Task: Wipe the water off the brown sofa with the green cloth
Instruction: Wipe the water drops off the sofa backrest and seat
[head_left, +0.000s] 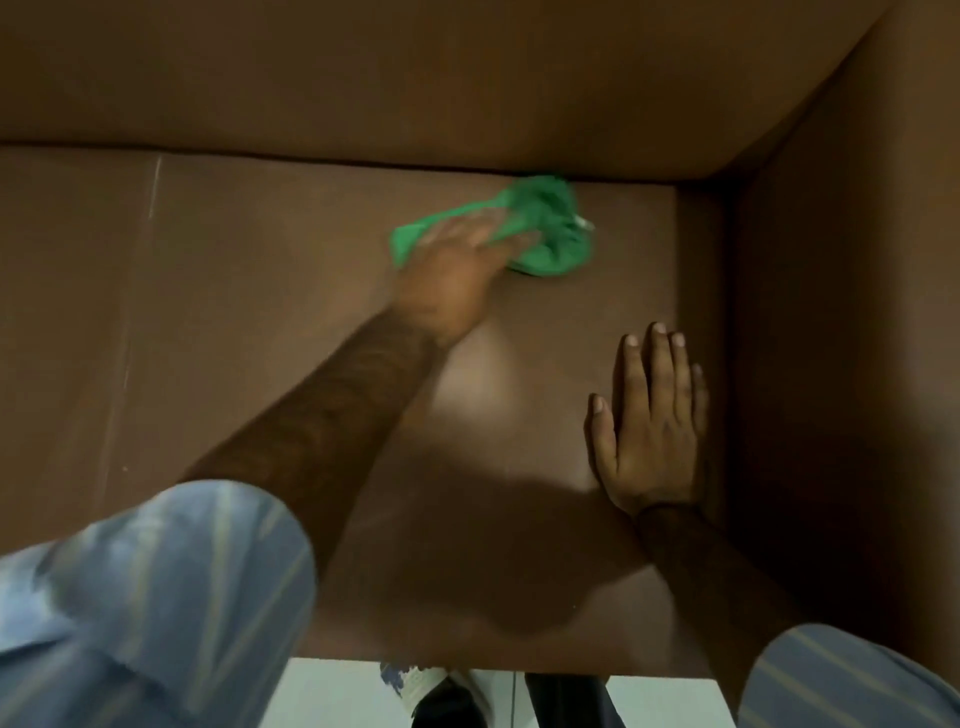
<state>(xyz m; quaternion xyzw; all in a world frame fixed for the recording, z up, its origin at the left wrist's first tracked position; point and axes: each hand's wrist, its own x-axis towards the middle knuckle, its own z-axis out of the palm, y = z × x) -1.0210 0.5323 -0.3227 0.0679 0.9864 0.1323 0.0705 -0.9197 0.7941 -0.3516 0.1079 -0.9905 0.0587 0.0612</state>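
The brown sofa (249, 291) fills the view, its seat cushion below me and its backrest across the top. My left hand (457, 265) reaches to the rear of the seat and presses on the crumpled green cloth (550, 228), which lies close to the crease under the backrest. The hand and cloth are blurred by motion. My right hand (649, 426) lies flat on the seat, palm down and fingers together, near the right armrest. A pale sheen shows on the seat between the two hands; I cannot make out water drops.
The sofa's right armrest (831, 338) rises as a wall beside my right hand. A seam (153, 192) runs down the seat at the left. Below the seat's front edge are pale floor tiles (332, 691) and dark footwear (452, 701).
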